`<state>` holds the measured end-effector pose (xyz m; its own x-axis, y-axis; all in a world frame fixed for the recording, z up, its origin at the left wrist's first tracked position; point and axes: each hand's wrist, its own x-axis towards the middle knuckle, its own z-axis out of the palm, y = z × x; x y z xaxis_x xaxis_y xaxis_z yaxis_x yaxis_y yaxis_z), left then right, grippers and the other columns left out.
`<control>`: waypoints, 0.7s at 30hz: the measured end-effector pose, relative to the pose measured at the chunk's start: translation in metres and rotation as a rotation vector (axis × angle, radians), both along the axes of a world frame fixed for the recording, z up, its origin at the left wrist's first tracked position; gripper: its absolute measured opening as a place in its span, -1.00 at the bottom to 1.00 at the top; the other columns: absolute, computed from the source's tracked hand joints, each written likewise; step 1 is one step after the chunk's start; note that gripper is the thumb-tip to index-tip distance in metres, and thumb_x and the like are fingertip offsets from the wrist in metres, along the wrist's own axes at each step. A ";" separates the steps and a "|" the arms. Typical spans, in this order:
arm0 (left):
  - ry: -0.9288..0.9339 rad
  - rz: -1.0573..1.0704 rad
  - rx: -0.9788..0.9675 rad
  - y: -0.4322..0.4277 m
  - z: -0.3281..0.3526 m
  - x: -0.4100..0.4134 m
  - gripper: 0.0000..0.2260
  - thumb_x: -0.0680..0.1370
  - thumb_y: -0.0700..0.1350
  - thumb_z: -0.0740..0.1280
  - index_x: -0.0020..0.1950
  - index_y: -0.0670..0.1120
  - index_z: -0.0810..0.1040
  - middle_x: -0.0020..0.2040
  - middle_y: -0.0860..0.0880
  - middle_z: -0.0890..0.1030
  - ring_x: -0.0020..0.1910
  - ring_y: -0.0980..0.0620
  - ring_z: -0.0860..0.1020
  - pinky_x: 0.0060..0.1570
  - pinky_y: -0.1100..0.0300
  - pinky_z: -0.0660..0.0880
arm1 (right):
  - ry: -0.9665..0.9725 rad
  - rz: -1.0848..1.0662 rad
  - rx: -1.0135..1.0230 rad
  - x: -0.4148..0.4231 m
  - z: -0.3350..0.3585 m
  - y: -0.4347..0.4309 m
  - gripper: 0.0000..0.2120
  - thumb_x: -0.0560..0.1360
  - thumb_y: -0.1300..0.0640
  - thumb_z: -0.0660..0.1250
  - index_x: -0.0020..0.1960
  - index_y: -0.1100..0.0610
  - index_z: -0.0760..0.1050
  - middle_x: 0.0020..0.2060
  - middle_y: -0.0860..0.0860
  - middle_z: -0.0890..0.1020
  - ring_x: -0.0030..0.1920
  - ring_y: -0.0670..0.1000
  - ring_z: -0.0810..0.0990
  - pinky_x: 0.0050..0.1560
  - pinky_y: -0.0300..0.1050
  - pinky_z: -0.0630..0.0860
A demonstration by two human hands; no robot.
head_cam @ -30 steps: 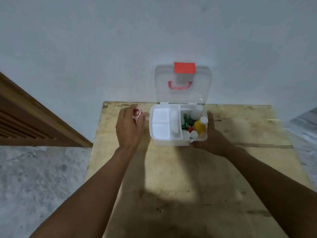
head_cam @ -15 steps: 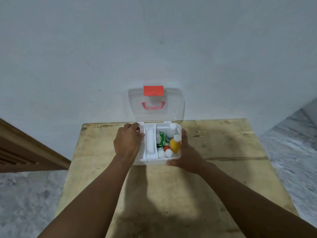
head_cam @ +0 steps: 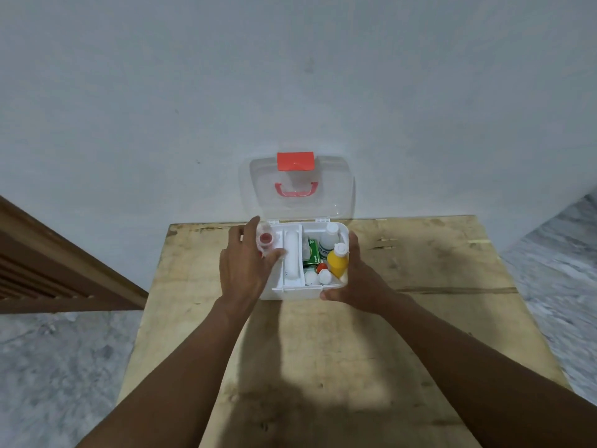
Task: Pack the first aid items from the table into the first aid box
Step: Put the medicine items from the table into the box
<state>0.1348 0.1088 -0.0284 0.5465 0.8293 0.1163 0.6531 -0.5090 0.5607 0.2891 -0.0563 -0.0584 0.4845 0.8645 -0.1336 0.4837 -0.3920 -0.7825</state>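
Note:
The white first aid box stands at the table's far edge with its clear lid raised against the wall. In its right part are a yellow bottle, a white bottle, a green packet and small white caps. A white roll lies in the middle tray slot. My left hand hovers over the left tray compartment, its fingers around a small clear roll with a red core. My right hand grips the box's right front corner.
The box sits on a bare wooden table pushed against a pale wall. A brown wooden frame stands to the left, and grey stone floor lies on both sides of the table.
My left hand carried the small red-cored roll from the table left of the box over the left tray compartment. The right hand stayed on the box. The head camera shifted.

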 end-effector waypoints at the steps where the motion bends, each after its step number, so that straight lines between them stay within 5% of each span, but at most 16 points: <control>1: -0.011 -0.002 0.003 -0.004 -0.002 -0.003 -0.30 0.39 0.20 0.47 0.45 0.01 0.35 0.30 -0.10 0.46 0.06 -0.12 0.59 0.10 -0.07 0.46 | -0.007 0.005 -0.002 0.000 0.001 0.000 0.29 0.12 -0.13 0.54 0.53 -0.02 -0.29 0.43 -0.04 0.21 0.24 0.07 0.53 0.12 0.18 0.59; 6: 0.050 -0.051 0.021 -0.020 -0.015 -0.016 -0.22 0.33 0.26 0.48 0.45 -0.01 0.32 0.29 -0.09 0.46 0.21 -0.10 0.48 0.07 -0.07 0.42 | -0.005 -0.011 0.003 0.000 0.001 0.001 0.26 0.12 -0.10 0.58 0.52 -0.09 -0.23 0.43 -0.02 0.20 0.33 0.08 0.44 0.20 0.18 0.56; 13: -0.033 -0.096 0.022 -0.017 -0.016 -0.016 -0.20 0.27 0.25 0.52 0.39 -0.05 0.37 0.27 -0.13 0.44 0.14 -0.14 0.49 0.04 -0.08 0.52 | -0.024 0.006 0.026 -0.001 0.002 0.003 0.27 0.13 -0.11 0.55 0.54 0.05 -0.23 0.47 0.03 0.12 0.34 0.09 0.44 0.17 0.23 0.55; 18: -0.182 -0.058 -0.176 -0.029 -0.024 -0.027 0.04 0.24 0.29 0.54 0.55 -0.08 0.12 0.49 -0.13 0.13 0.46 -0.10 0.16 0.30 0.15 0.29 | -0.024 0.015 0.068 -0.003 0.002 0.002 0.26 0.15 -0.10 0.56 0.54 0.10 -0.21 0.48 0.07 0.11 0.38 0.06 0.40 0.23 0.17 0.54; 21: -0.224 -0.045 -0.316 -0.034 -0.029 -0.036 0.16 0.19 0.32 0.54 0.57 -0.04 -0.01 0.54 -0.02 0.03 0.53 -0.06 0.07 0.44 0.02 0.19 | -0.017 0.023 0.032 0.001 -0.002 0.002 0.29 0.14 -0.11 0.57 0.54 0.09 -0.24 0.48 0.07 0.11 0.38 0.10 0.40 0.22 0.21 0.54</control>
<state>0.0990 0.0753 -0.0577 0.5736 0.8189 -0.0201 0.4772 -0.3141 0.8207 0.2901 -0.0538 -0.0604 0.4661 0.8793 -0.0974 0.5058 -0.3552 -0.7861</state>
